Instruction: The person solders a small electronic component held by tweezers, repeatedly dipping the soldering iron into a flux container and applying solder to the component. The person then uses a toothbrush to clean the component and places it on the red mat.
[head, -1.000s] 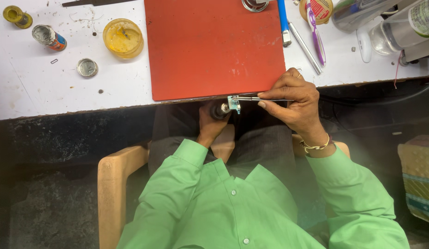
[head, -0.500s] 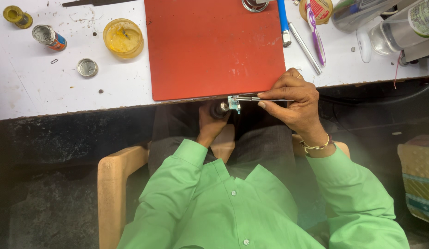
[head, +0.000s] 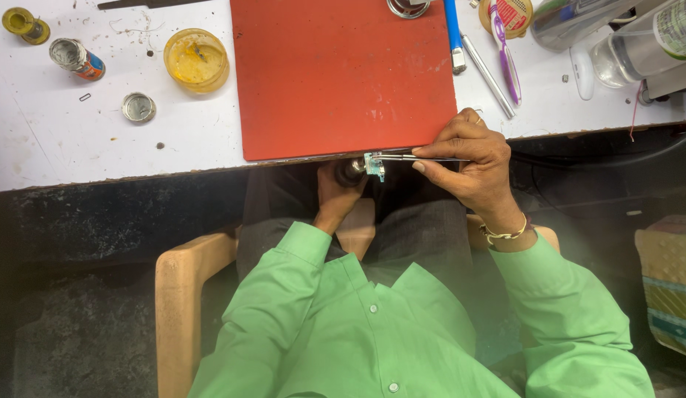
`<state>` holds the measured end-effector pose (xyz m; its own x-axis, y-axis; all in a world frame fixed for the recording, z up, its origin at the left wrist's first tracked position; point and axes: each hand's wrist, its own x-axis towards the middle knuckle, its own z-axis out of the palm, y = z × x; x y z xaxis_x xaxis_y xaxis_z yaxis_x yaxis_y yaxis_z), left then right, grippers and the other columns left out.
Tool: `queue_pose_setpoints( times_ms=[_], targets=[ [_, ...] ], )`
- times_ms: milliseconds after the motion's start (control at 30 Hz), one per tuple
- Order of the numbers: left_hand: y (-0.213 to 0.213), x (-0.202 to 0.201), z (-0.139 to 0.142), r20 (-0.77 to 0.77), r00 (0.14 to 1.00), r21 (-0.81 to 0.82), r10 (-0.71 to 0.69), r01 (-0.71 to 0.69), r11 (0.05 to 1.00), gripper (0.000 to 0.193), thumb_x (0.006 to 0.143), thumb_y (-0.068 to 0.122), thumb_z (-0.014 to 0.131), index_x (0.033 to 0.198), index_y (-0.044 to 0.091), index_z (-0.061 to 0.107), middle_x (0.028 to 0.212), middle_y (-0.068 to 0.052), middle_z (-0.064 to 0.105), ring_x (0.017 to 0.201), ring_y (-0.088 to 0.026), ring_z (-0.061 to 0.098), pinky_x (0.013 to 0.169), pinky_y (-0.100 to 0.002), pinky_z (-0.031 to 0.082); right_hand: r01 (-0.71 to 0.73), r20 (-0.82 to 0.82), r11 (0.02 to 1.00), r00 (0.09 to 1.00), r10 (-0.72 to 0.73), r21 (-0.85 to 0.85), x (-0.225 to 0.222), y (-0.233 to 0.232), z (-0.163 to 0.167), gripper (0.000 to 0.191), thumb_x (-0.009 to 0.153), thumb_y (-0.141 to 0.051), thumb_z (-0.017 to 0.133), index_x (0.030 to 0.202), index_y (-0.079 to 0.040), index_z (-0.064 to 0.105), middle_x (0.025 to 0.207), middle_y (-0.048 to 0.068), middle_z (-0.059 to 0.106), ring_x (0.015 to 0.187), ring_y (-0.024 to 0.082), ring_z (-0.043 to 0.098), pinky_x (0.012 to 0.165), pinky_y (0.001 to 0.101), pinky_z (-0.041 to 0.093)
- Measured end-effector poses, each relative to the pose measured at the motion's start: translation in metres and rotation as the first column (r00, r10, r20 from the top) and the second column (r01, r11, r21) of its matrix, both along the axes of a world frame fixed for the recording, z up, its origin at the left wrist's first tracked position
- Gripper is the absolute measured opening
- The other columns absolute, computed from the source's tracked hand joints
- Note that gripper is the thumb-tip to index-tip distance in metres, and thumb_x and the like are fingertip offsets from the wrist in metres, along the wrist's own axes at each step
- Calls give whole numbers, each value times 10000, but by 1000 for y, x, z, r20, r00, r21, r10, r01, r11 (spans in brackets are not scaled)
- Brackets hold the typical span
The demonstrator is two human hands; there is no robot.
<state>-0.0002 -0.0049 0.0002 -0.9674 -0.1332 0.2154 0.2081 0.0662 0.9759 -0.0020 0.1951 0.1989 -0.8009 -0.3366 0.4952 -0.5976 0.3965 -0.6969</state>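
Small pale-blue-and-silver component sits just below the near edge of the white worktable, right under the front lip of the red rectangular rubber mat, over the person's lap. It's pinched at the tips of thin silver metal tweezers, whose long axis runs roughly level, left to right along the table edge, tips pointing to the person's left. Right hand is closed on the tweezers, thumb and forefinger pressing the shafts, so the part lies directly left of that grip at the tool's far end. Left hand comes up from below, closed around a dark round-ended object that touches or nearly touches the part from the left; can't tell what that object is. Both hands are close to the part, left hand a bit nearer, right hand a tool-length off. Further out on the table: round yellow open tin, small silver lid, small metal can lying on its side, blue-handled tool and purple-handled tool right of the mat, clear plastic bottle at far right. Versus a second ago: no visible change, hands, tweezers and part hold the same pose and place.
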Motion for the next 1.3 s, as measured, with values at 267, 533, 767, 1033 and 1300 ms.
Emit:
queue_pose_setpoints(
  times_ms=[267,533,767,1033,1300],
  targets=[
    [-3,-7,-3,-48,999,13,-2,2,1000,366,775,61,842,1083,-27,665,950,-136,776,884,-214,780,805,-309,624,-4,-8,1000,1000,4,-11,-4,-2,0,185,770,-78,887,930,-97,796,785,-12,650,820,122,499,771,281,404],
    [-5,-5,-7,-100,995,-46,10,-15,999,376,742,44,847,1065,-24,667,941,-149,769,884,-244,777,801,-324,614,-3,-7,1000,1000,3,-4,-2,-4,0,188,764,-76,884,929,-92,795,780,-8,644,823,128,506,771,286,405],
    [-6,-3,-5,-51,999,-48,9,-11,999,372,742,46,843,1066,-17,673,938,-145,774,882,-239,782,796,-321,615,-3,-1,1000,1000,3,-7,1,-5,0,189,764,-75,885,928,-88,794,785,-3,641,820,131,502,775,291,396],
    [-5,-3,-4,-63,998,-29,19,-21,999,395,743,55,864,1079,-24,672,971,-158,775,903,-237,779,813,-322,613,-4,-5,1000,1000,4,-5,0,-5,0,185,765,-74,885,926,-90,795,784,-7,650,810,125,503,779,291,393],
    [-4,1,-5,-48,999,-18,-5,4,1000,383,755,32,851,1097,-14,686,998,-161,778,944,-235,778,843,-318,614,-12,-5,1000,1000,12,-17,0,-5,-3,191,760,-92,893,925,-96,798,778,-14,658,801,120,494,754,279,391]
  ],
)
